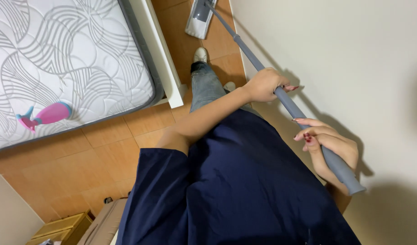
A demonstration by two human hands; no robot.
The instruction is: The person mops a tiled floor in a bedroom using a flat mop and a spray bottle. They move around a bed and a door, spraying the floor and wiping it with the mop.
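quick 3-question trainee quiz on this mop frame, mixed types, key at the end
1. True or false: both hands grip the mop handle.
2. Where does the pink spray bottle lie? A) on the tiled floor B) on the mattress C) on the cardboard box
3. Fill in: the mop head rests on the ____ next to the wall.

Key:
1. True: the left hand holds it midway, the right hand near the top end.
2. B
3. floor
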